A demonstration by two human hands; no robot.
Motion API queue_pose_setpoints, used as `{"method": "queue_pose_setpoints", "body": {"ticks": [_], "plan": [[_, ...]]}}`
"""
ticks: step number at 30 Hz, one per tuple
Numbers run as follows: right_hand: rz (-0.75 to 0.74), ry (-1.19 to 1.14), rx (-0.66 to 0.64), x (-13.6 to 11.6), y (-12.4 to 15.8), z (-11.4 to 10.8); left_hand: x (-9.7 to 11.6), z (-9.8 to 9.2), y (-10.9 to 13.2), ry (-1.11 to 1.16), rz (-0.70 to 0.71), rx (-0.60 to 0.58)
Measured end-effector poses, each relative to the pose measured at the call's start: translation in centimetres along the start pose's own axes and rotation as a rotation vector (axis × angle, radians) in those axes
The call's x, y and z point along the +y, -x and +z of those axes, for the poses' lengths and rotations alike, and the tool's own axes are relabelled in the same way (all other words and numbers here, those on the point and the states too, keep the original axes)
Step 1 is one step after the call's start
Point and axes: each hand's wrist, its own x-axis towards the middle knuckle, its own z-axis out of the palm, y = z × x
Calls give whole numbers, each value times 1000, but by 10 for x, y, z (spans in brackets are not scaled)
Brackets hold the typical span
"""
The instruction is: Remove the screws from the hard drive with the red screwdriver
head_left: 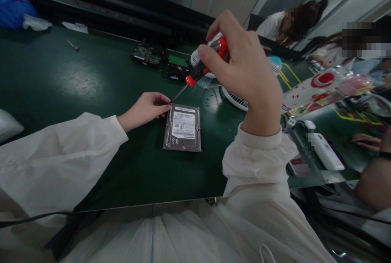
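Observation:
My right hand [244,59] is wrapped round a red and black screwdriver [198,71]. Its thin shaft slants down to the left, and the tip meets the upper left corner of a hard drive [183,128]. The drive lies flat on the green table with its white label up. At that same corner, my left hand [148,107] pinches the drive's edge with thumb and fingers, close beside the screwdriver tip. Any screw under the tip is too small to make out.
Behind the drive stand two more drives with circuit boards [148,54] [178,67]. Small screws [209,101] lie to the right, near a white fan [235,99]. A patterned plastic packet [324,88], a white device [328,152] and other people are on the right. A blue bag [15,8] sits far left.

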Motion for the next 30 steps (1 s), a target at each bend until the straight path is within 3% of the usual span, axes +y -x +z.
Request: {"method": "queue_pose_setpoints", "body": {"ticks": [4,10,16,22,27,30], "plan": [[-67,-14,20,-2,1,0,-3,0,-2,10,4,-2],[-47,-43,30,0,-1,2,-1,0,-1,8,1,7],[-148,-84,48,-1,-1,4,-1,0,-1,16,-10,2],[-78,-69,44,2,-2,6,0,0,-1,13,-1,1],[-146,-91,66,3,-4,7,-3,0,-1,2,8,1],[-85,-36,71,1,-3,6,-1,-1,-1,-4,4,2]]}}
